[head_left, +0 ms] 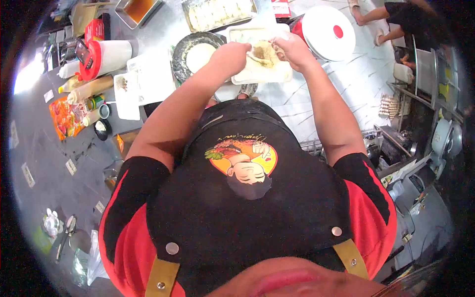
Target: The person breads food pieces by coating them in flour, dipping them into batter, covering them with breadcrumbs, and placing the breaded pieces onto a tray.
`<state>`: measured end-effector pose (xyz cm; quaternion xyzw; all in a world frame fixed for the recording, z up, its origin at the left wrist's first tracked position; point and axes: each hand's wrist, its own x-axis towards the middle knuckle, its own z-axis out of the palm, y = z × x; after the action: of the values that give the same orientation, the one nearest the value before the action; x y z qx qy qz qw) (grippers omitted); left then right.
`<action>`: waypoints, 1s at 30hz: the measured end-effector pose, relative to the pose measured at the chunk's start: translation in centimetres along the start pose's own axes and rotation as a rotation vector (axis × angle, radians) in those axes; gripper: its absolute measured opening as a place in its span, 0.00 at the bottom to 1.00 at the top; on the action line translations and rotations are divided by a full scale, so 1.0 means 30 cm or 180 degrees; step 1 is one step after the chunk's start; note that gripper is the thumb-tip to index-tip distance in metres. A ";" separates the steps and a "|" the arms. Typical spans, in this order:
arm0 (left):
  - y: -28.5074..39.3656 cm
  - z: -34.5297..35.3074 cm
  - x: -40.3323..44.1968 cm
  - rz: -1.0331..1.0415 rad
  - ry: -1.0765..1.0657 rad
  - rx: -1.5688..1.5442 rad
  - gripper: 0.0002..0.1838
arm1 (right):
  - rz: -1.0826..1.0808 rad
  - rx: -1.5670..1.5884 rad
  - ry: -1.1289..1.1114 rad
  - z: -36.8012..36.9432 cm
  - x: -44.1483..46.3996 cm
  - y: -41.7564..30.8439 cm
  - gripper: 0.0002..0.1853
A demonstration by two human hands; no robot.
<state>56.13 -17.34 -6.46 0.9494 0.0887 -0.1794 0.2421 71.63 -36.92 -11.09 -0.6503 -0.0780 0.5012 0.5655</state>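
Both my hands are over a white rectangular tray (pixel 284 74). Between them is a tan, speckled piece of food (pixel 264 54), its exact kind unclear. My left hand (pixel 231 57) is closed, with the thumb and fingers pinched at the left side of the piece. From the right, my right hand (pixel 293 51) has its fingers curled at the other side of it. Fingertips partly hide the grip. Left of the tray, beside my left wrist, sits a dark round bowl (pixel 179 58) with a smooth pale content.
A tray (pixel 254 12) of pale rolls and a metal pan (pixel 129 20) of orange liquid stand at the back. To the right is a white round lid (pixel 319 39) with a red centre. A red-lidded container (pixel 116 54) stands left. Another person's arms (pixel 378 17) show at upper right.
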 end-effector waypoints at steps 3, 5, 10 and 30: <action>-0.045 0.009 -0.011 -0.0210 0.0068 -0.0022 0.18 | -0.0584 -0.1246 0.0157 0.014 0.030 0.051 0.21; -0.069 -0.028 -0.055 -0.0267 0.0200 -0.0171 0.19 | -0.0893 -0.2393 0.0175 0.046 0.076 0.112 0.25; -0.139 -0.156 -0.230 -0.0561 0.0322 -0.0491 0.21 | -0.1288 -0.3900 0.0468 0.210 -0.065 0.083 0.32; -0.466 -0.214 -0.628 -0.1269 0.0443 -0.1142 0.22 | 0.0859 0.1810 -0.0371 0.205 0.018 0.090 0.18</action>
<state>37.16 -3.60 0.05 0.8652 0.3205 -0.1392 0.3597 66.08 -33.46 -12.72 -0.4409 0.1199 0.6099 0.6475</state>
